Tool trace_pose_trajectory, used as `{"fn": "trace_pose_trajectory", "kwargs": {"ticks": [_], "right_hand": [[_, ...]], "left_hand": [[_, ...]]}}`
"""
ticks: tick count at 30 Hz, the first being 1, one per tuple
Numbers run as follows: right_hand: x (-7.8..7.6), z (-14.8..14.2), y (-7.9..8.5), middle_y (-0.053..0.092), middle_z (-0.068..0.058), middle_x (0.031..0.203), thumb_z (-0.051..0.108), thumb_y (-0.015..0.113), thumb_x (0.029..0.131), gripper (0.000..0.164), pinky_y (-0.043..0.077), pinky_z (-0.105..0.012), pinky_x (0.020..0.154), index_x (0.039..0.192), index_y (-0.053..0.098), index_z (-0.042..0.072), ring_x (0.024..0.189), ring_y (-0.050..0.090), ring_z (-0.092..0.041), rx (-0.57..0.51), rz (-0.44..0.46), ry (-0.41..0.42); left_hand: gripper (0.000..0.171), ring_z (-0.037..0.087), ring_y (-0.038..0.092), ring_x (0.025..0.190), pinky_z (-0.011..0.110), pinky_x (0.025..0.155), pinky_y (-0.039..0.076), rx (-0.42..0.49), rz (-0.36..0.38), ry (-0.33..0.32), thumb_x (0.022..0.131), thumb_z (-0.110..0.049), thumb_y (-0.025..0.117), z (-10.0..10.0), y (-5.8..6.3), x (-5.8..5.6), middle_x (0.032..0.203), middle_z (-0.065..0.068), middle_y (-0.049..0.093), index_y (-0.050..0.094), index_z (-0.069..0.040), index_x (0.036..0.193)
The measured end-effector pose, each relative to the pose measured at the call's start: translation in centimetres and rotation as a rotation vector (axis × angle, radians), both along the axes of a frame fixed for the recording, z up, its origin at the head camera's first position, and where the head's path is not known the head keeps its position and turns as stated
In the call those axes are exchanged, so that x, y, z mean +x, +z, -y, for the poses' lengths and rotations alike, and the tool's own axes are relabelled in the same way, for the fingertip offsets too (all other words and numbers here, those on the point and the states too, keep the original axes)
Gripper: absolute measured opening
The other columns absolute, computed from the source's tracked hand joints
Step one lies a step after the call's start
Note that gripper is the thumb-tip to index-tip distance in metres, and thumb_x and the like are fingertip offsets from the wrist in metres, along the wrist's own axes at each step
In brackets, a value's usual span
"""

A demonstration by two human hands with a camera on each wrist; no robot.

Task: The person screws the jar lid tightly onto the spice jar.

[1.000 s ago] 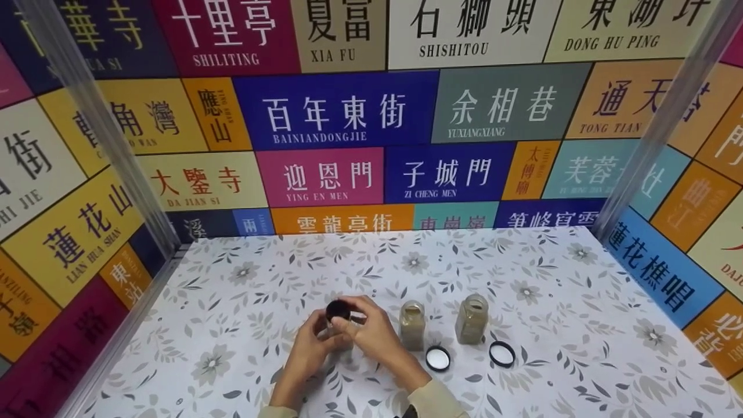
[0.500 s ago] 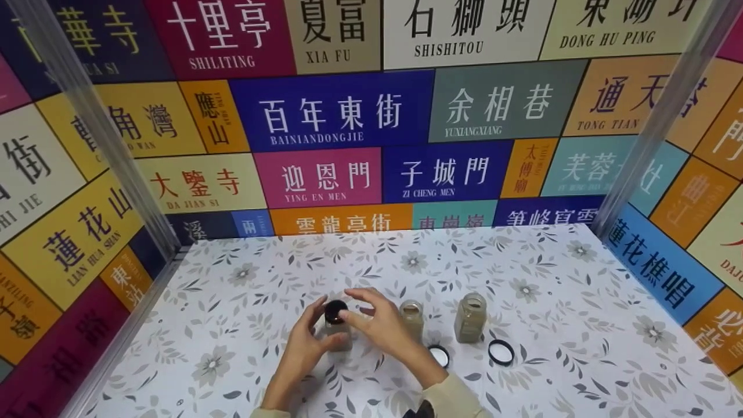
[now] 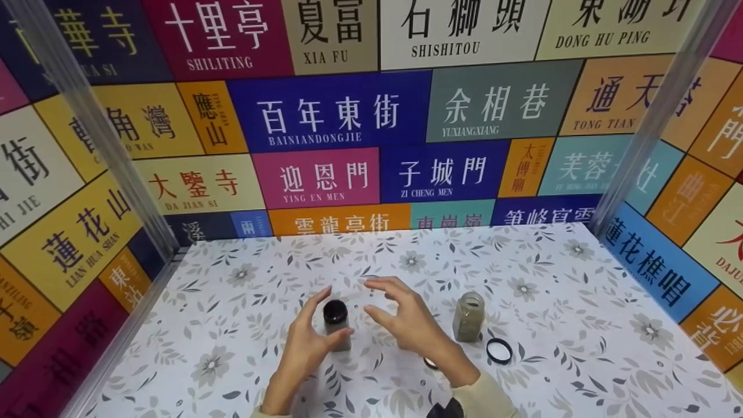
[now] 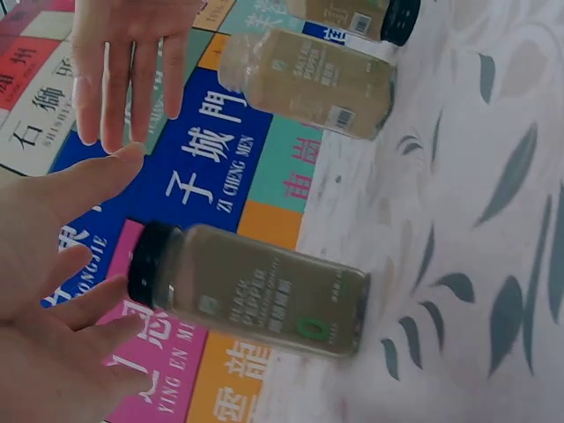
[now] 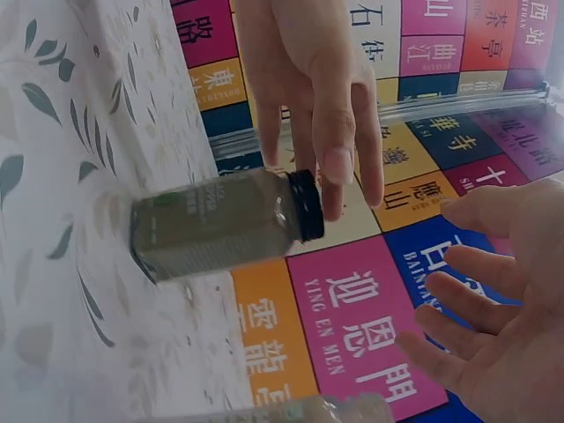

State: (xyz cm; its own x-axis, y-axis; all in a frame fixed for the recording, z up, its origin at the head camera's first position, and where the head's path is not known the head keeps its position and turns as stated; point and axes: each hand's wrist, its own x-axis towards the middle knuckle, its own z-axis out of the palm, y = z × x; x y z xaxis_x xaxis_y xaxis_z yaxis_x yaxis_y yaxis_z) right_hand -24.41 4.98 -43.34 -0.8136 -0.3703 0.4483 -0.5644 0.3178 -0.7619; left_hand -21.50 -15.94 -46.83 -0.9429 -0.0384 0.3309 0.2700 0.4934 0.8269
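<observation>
Bright panels (image 3: 331, 110) of Chinese lettering stand behind a white surface (image 3: 232, 325) printed with gray flowers and leaves. A person's left hand (image 3: 307, 343) is released, fingers loosely framing an upright pepper jar (image 4: 264, 295) with a black cap (image 3: 335, 312); whether they touch it is unclear. The right hand (image 3: 409, 319), fingers parted and grasping nothing, hovers just right of it. Farther right stands a middle jar (image 4: 317, 81), uncapped, hidden by that hand from the head camera, then another uncapped jar (image 3: 469, 319). Beside that lies a black-rimmed lid (image 3: 499, 351); a second lid (image 3: 430, 363) shows partly behind the right forearm.
</observation>
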Motion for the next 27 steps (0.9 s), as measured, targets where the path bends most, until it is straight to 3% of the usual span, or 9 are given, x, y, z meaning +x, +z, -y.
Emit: {"fn": "trace_pose_trajectory", "kwargs": {"ticks": [8,14,16,21,27], "right_hand": [[0.2,-1.9,0.4,0.065,-0.002,0.131,0.013,0.073,0.091,0.038,0.057,-0.029,0.087,0.128,0.067,0.015,0.112,0.062,-0.022,-0.022,-0.051,-0.083],[0.3,-3.1,0.6,0.065,0.000,0.131,0.012,0.073,0.091,0.037,0.052,-0.044,0.104,0.127,0.067,0.015,0.126,0.060,-0.022,-0.041,-0.069,-0.127],[0.4,-3.6,0.6,0.065,0.000,0.131,0.012,0.073,0.091,0.037,0.052,-0.047,0.104,0.128,0.067,0.015,0.126,0.059,-0.023,-0.044,-0.062,-0.139],[0.6,-4.8,0.5,0.064,-0.003,0.132,0.013,0.073,0.091,0.038,0.053,-0.050,0.101,0.128,0.067,0.014,0.124,0.060,-0.025,-0.036,-0.025,-0.187],[0.9,-5.9,-0.1,0.058,-0.010,0.137,0.012,0.072,0.092,0.052,0.054,-0.046,0.100,0.141,0.054,0.012,0.127,0.056,-0.029,-0.001,-0.009,-0.230]], "left_hand": [[0.079,0.037,0.050,0.137,0.055,0.112,0.044,-0.016,-0.015,0.008,0.074,-0.016,0.089,-1.7,1.4,0.9,0.146,0.016,0.055,0.051,-0.009,0.144],[0.077,0.036,0.051,0.136,0.053,0.114,0.042,-0.002,-0.083,-0.020,0.075,-0.024,0.088,-3.1,1.5,1.3,0.144,0.013,0.058,0.053,-0.008,0.141],[0.075,0.035,0.053,0.135,0.052,0.113,0.043,0.003,-0.100,-0.024,0.075,-0.026,0.088,-3.7,1.3,1.5,0.141,0.011,0.060,0.054,-0.008,0.140],[0.073,0.030,0.056,0.132,0.052,0.110,0.046,0.017,-0.109,-0.071,0.076,-0.030,0.087,-5.0,0.8,1.8,0.140,0.007,0.062,0.055,-0.014,0.140],[0.077,0.027,0.054,0.135,0.050,0.113,0.044,0.038,-0.127,-0.108,0.073,-0.016,0.089,-6.2,0.4,1.6,0.142,0.005,0.061,0.054,-0.015,0.141]]}}
